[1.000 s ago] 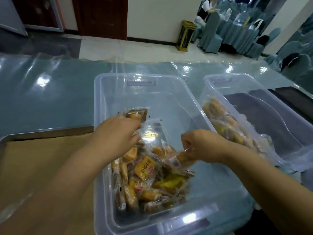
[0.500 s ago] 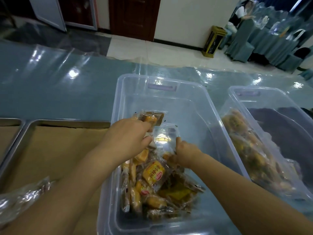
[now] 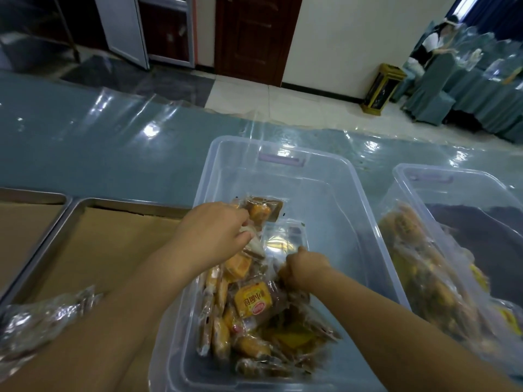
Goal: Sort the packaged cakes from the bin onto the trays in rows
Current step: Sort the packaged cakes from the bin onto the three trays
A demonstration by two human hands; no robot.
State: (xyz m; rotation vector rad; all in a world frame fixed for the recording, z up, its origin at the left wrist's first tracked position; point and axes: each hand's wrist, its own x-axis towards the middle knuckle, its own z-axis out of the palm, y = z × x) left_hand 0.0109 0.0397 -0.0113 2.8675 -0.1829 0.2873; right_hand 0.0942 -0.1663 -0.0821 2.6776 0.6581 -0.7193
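Both the left hand (image 3: 215, 236) and right hand (image 3: 304, 268) reach into the bin (image 3: 339, 193), fingers (image 3: 243, 236) curled gripping packaged cakes (image 3: 252, 301).

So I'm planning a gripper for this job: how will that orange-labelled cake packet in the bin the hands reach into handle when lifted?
Probably light and soft: the orange-labelled packet holds a small cake in thin film, so squeeze gently. Its glossy wrapper likely slips and crinkles; the sealed edges look floppy. Flat-sided, it should not roll.
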